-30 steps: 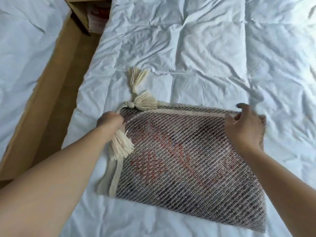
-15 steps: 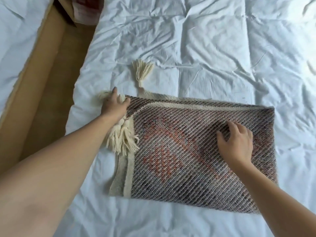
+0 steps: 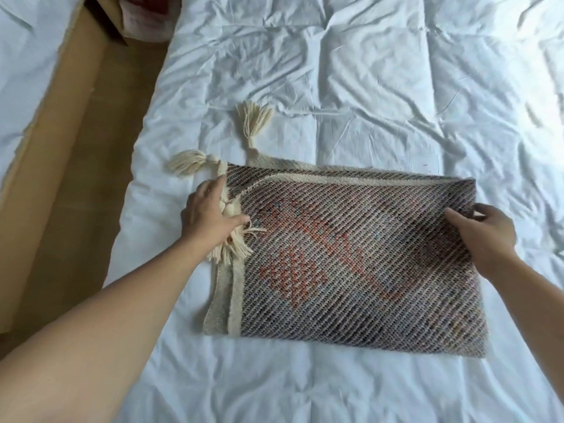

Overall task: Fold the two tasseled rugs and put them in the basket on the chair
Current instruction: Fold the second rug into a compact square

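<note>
Rug (image 3: 360,257): one tasseled rug lies folded flat on the bed (image 3: 366,87), woven underside up, folded edge at the far side, cream border down its left end.
Second rug, basket, chair: none in view.
Tassels: two loose tassels (image 3: 254,119) splay onto the bedding beyond the far left corner; a further bunch (image 3: 232,250) lies at the left edge under the left hand.
Left hand (image 3: 210,215): rests on the rug's left edge; judged to be pinning the layers and tassels so the fold stays aligned.
Left fingers (image 3: 218,186): extended and relaxed, pressing flat on the border and tassel bunch, not curled round anything.
Right hand (image 3: 485,236): at the rug's right end, near its far corner.
Right fingers (image 3: 457,216): curled over the edge, thumb apart, grasping the fabric layers; judged to be a hold for the next fold across to the left.
Surroundings: a tan floor strip (image 3: 76,178) runs beside the bed, with an open cardboard box (image 3: 122,19) at the far end.
</note>
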Available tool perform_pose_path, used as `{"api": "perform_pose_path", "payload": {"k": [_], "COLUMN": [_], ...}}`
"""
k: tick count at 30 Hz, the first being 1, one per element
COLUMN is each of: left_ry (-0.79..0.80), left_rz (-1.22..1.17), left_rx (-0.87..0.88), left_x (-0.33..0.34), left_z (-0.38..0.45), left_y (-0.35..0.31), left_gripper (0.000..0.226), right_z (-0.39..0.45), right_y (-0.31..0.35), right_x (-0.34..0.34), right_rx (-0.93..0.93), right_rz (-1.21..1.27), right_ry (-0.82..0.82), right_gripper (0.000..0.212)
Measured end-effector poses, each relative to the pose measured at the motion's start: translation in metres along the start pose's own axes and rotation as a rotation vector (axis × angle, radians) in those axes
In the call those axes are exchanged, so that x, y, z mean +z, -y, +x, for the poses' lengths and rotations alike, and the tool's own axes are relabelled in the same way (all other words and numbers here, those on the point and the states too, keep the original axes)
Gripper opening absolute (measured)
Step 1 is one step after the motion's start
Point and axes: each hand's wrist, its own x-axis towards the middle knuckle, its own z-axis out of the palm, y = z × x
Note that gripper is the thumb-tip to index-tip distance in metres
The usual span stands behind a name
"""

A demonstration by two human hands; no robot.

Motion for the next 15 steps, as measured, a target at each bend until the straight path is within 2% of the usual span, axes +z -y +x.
{"api": "perform_pose_path", "payload": {"k": [2,4,6,9,11,12,13,15], "left_ry": [0.003,-0.004,-0.011,-0.094,-0.143,-0.155,-0.159,-0.143], "left_rz": [0.093,0.131,0.136,0.083,0.056,0.062,0.067,0.054], "left_rx": [0.018,0.013,0.023,0.022,-0.019,-0.048,-0.088,-0.2], "left_x": [0.001,0.004,0.0,-0.018,-0.032,-0.037,-0.04,-0.039], "left_z": [0.019,0.031,0.037,0.057,0.077,0.086,0.094,0.097], "left_y": [-0.013,-0.019,-0.023,-0.034,-0.048,-0.054,-0.06,-0.061], "left_gripper": [0.075,0.047,0.031,0.018,0.02,0.028,0.041,0.071], "right_z": [0.015,0.024,0.027,0.034,0.044,0.049,0.052,0.047], "right_y": [0.004,0.003,0.002,0.011,0.022,0.025,0.026,0.021], "right_x": [0.006,0.011,0.013,0.006,0.002,0.001,0.001,0.005], "right_rx": [0.039,0.042,-0.01,-0.049,-0.088,-0.12,-0.147,-0.128], "right_rz": [0.075,0.074,0.029,0.119,0.175,0.143,0.089,-0.05], "right_ry": [0.023,0.008,-0.045,-0.154,-0.261,-0.289,-0.29,-0.189], "right_gripper": [0.026,0.021,0.021,0.021,0.026,0.03,0.034,0.043]}}
